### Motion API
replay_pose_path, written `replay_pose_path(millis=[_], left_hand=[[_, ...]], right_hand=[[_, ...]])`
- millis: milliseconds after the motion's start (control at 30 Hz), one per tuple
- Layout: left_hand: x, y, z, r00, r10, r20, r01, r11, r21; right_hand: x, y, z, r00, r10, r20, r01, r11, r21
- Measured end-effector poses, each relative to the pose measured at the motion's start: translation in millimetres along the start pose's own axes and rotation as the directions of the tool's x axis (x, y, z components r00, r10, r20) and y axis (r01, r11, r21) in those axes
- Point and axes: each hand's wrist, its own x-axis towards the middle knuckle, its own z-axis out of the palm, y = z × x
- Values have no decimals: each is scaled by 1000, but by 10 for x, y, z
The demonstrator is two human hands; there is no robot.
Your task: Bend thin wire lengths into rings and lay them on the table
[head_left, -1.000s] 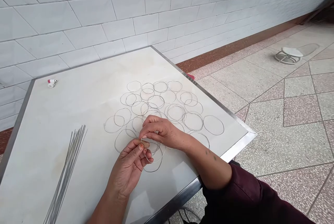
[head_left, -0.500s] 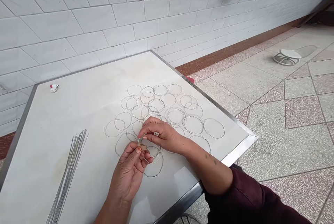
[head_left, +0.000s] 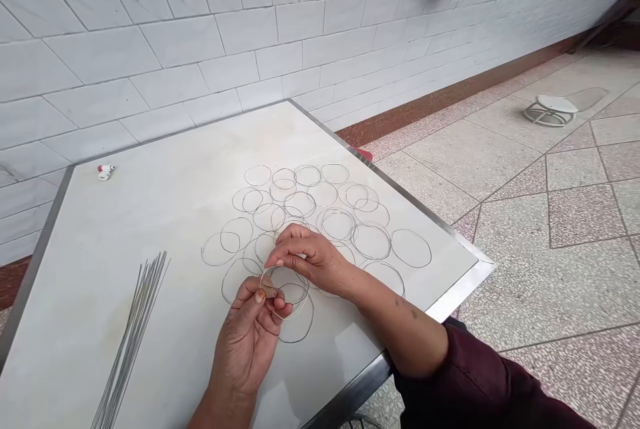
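Observation:
In the middle of the view, a thin wire ring (head_left: 286, 317) is held up between both hands, just above the table. My left hand (head_left: 245, 342) pinches its left side between thumb and fingers. At that pinch shows a small flat brown piece (head_left: 269, 291), its material unclear. From the upper right my right hand (head_left: 317, 259) reaches over with its fingertips closed on the top of the same ring. Many similar loose wire rings (head_left: 431, 252) lie spread and overlapping around and beyond my hands, some partly hidden by them.
A bundle of straight wires (head_left: 127, 342) lies at the left of the white table (head_left: 185, 242), which has a metal edge. A small red-and-white object (head_left: 105, 172) sits at the far left corner. Beyond are a tiled wall (head_left: 173, 42) and a low white stool (head_left: 553, 109).
The camera view has shifted very slightly. The ring and brown piece have turned a little in my left fingers; my right hand stays nearly in place at the ring's top.

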Motion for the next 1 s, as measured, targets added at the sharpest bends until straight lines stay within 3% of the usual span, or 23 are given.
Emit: replay_pose_path(millis=[167,500,767,1000], left_hand=[[-5,-24,-7,999,32,4,-32,999,-24],[6,-36,-26,999,41,-32,-42,999,-29],[20,-73,-63,996,45,78,-48,998,36],[28,-81,-79,996,36,84,-43,996,82]], right_hand=[[24,-20,6,998,-25,-58,23,999,-23],[-2,-14,68,990,92,-106,-96,995,-29],[9,17,79,990,9,-140,-14,999,-37],[4,-27,77,980,47,-194,-59,997,-58]])
